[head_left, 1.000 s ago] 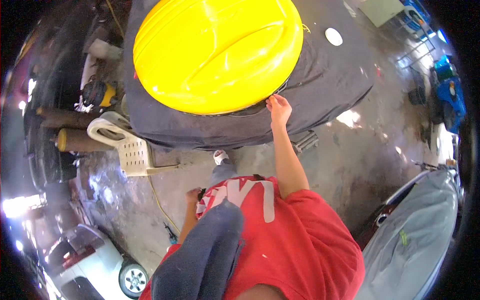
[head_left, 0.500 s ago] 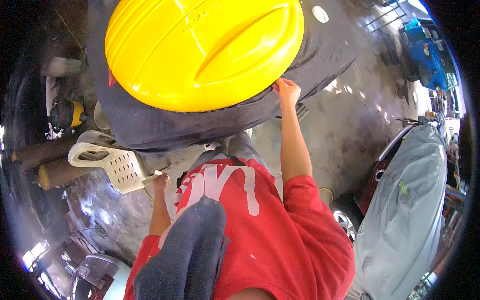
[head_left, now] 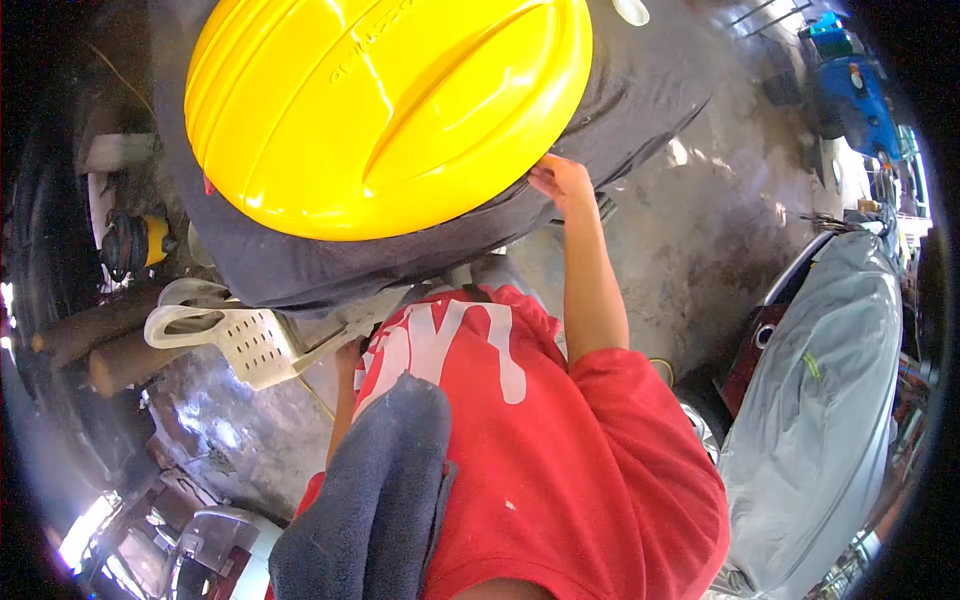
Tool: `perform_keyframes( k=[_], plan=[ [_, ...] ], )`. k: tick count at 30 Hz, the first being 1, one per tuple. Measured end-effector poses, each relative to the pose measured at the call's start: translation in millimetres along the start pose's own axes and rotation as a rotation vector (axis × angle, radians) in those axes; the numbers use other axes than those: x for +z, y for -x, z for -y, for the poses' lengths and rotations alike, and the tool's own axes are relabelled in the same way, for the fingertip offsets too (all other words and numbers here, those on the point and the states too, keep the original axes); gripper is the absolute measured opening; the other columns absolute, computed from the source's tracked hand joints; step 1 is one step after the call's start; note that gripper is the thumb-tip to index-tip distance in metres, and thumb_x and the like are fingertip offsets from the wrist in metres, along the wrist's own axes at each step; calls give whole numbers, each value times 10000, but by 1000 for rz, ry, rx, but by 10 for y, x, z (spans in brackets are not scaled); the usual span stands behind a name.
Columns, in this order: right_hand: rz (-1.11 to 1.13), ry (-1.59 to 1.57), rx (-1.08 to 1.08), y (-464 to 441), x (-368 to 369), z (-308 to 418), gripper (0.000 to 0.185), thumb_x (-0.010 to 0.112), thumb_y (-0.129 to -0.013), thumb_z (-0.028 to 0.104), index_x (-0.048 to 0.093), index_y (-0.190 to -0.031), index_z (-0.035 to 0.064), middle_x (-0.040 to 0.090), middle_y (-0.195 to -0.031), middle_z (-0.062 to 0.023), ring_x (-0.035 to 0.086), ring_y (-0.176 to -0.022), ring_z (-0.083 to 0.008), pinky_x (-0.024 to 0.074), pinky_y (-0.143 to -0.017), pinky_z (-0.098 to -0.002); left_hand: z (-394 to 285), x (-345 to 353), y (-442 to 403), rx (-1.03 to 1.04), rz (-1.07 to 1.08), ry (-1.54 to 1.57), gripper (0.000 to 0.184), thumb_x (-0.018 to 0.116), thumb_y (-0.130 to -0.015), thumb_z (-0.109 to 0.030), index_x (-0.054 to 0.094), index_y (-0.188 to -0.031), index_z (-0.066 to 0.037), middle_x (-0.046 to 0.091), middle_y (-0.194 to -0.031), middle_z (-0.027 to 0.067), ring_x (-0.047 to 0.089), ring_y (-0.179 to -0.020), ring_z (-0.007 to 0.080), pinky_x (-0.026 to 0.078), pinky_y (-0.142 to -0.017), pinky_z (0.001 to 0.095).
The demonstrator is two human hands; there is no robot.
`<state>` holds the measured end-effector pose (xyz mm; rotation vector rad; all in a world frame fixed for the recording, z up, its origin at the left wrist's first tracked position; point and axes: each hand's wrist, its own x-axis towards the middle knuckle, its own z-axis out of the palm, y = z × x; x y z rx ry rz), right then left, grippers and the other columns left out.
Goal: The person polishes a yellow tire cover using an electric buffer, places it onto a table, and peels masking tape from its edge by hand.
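A large, glossy yellow plastic shell (head_left: 330,130) with moulded ridges and raised lettering lies on a dark cloth (head_left: 330,270). My right hand (head_left: 562,182) is at its lower right rim, thumb and bent fingers closed at the edge; the fingertips are partly hidden there. My left hand (head_left: 348,352) hangs low beside the red shirt (head_left: 500,440), close to a cream plastic chair (head_left: 262,350) with a perforated seat. Most of its fingers are out of sight, and anything in them cannot be made out.
A white round piece (head_left: 631,10) lies on the cloth beyond the shell. At right stands a grey-covered vehicle (head_left: 810,420), with a blue machine (head_left: 855,105) farther back. Logs (head_left: 130,360) and a yellow-black reel (head_left: 140,240) sit at left. A dark cloth (head_left: 370,480) drapes over my chest.
The view has turned slightly. My left hand, which had a small pale thing at its fingers, has drawn in toward my body. My right hand remains at the shell's rim.
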<state>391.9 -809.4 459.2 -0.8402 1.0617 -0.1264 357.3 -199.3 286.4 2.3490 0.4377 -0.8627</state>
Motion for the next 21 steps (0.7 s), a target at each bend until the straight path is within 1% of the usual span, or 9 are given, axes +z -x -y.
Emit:
perform_keyframes(
  k=[7, 11, 12, 14, 15, 16, 18, 19, 21],
  plan=[
    [-87, -5, 0, -127, 11, 9, 222, 616, -815, 72, 617, -996, -58, 621, -925, -112, 634, -823, -219, 555, -753, -357, 23, 19, -59, 135, -20, -158, 385, 547, -841, -485, 715, -941, -153, 679, -889, 153, 656, -851, 289, 485, -750, 368],
    [36, -30, 54, -146, -54, -42, 211, 597, -819, 37, 601, -1006, -60, 613, -928, -105, 632, -830, -220, 558, -761, -369, 149, 178, -339, 481, -12, -468, 265, 584, -846, -374, 708, -895, -145, 680, -850, 140, 654, -817, 291, 495, -703, 386],
    [70, -71, 58, -100, -64, -73, 205, 592, -820, 27, 596, -1006, -57, 610, -927, -105, 632, -833, -219, 561, -761, -372, 145, 197, -354, 484, -7, -469, 265, 584, -846, -374, 708, -895, -145, 680, -850, 140, 654, -817, 291, 495, -703, 386],
    [53, -150, 66, -1, -95, -70, 195, 590, -827, 33, 585, -1002, -53, 605, -921, -103, 627, -830, -222, 564, -761, -378, 124, 220, -354, 773, -162, -654, 181, 595, -849, -311, 684, -844, -154, 669, -792, 144, 655, -767, 275, 498, -642, 398],
    [48, -180, 69, 41, -102, -45, 187, 590, -831, 38, 585, -994, -53, 599, -905, -99, 621, -818, -221, 566, -759, -381, 64, 195, -315, 768, -163, -655, 181, 595, -849, -311, 684, -844, -154, 669, -792, 144, 655, -767, 275, 498, -642, 398],
    [42, -212, 72, 70, -102, -22, 179, 590, -834, 43, 585, -985, -52, 594, -889, -96, 616, -805, -220, 568, -757, -385, -10, 163, -288, 653, -81, -552, 168, 608, -846, -309, 671, -881, -158, 675, -812, 134, 657, -747, 275, 497, -621, 397],
    [14, -202, 66, 51, -63, 16, 176, 590, -836, 48, 585, -979, -54, 588, -875, -92, 610, -793, -218, 569, -757, -386, 137, 209, -469, 158, 193, 76, 181, 634, -841, -305, 646, -955, -166, 686, -852, 113, 659, -707, 275, 496, -580, 393],
    [-14, -190, 55, 40, -48, 25, 173, 591, -839, 53, 586, -973, -57, 582, -861, -89, 605, -781, -215, 569, -756, -386, 244, 234, -556, -9, 241, 277, 204, 647, -838, -303, 633, -992, -170, 692, -872, 103, 660, -688, 275, 495, -559, 391],
    [-17, -176, 81, 15, -16, 27, 161, 592, -838, 50, 589, -958, -57, 580, -854, -90, 602, -773, -210, 568, -760, -389, 274, -33, -81, -114, 269, 408, 235, 660, -836, -301, 621, -1029, -174, 697, -893, 93, 662, -668, 275, 495, -538, 390]
  ],
)
